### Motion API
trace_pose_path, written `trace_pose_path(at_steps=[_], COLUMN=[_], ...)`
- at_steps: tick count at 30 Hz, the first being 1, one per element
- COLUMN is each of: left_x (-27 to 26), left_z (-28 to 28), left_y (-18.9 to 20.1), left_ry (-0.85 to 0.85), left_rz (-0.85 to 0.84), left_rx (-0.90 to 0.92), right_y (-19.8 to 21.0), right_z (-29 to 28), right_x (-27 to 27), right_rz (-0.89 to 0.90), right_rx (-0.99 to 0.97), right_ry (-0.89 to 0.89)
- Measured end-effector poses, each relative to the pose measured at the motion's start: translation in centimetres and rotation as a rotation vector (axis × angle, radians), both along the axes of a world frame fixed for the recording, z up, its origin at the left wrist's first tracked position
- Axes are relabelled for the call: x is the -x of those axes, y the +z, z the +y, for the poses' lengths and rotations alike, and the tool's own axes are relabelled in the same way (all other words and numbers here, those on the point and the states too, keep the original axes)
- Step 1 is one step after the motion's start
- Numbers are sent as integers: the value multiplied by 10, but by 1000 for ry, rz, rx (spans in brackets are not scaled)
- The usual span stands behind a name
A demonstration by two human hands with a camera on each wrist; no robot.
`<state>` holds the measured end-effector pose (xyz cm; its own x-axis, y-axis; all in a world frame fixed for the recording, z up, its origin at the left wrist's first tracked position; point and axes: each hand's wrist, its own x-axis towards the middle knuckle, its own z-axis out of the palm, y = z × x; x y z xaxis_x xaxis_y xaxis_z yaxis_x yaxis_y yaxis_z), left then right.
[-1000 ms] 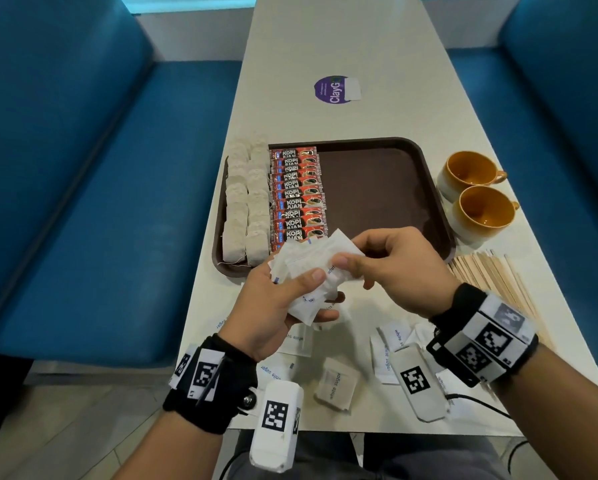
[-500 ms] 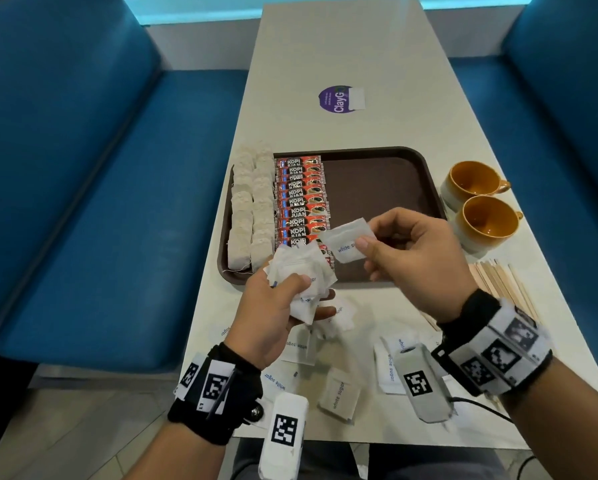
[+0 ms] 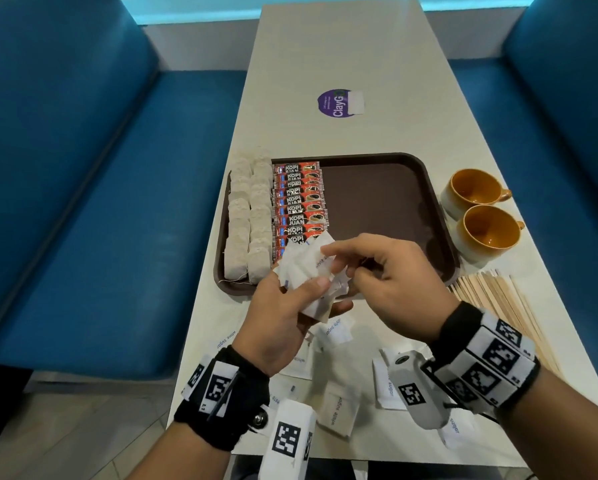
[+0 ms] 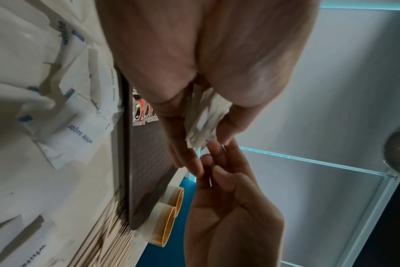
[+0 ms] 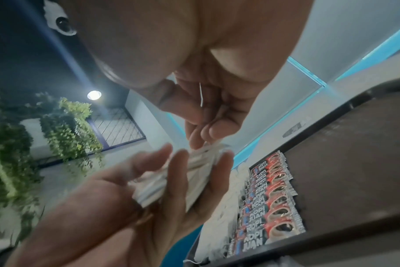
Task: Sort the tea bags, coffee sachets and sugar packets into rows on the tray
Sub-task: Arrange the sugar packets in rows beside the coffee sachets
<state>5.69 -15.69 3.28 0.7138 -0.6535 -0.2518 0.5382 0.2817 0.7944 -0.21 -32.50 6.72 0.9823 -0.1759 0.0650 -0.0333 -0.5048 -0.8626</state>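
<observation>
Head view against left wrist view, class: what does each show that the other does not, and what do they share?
Only the head view shows the tea bags in rows on the tray and the purple sticker. Only the left wrist view shows the underside of the left hand, with its grip on the sugar packets. Both show the right hand, coffee sachets, cups and wooden stirrers.

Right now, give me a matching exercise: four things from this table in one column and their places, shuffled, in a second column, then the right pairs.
Things:
1. tea bags
2. coffee sachets
3. bunch of sugar packets
4. orange cups

Places:
A. on the table right of the tray
B. held in the left hand
C. tray's left edge, two columns
D. on the tray, just right of the tea bags

Pairs: 1-C, 2-D, 3-B, 4-A
</observation>
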Motion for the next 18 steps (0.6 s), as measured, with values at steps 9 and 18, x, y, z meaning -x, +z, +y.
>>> trace_pose_path(at_steps=[9,18], left_x=[-11,-26], left_z=[8,2], left_y=[7,0], left_ry=[-73,2], left_rz=[-48,-30], left_rx=[-69,-53], right_y=[7,6], right_z=[-15,-44], right_x=[-13,-27], right_rz=[53,103], right_rx=[-166,-302], right_ry=[-156,-79])
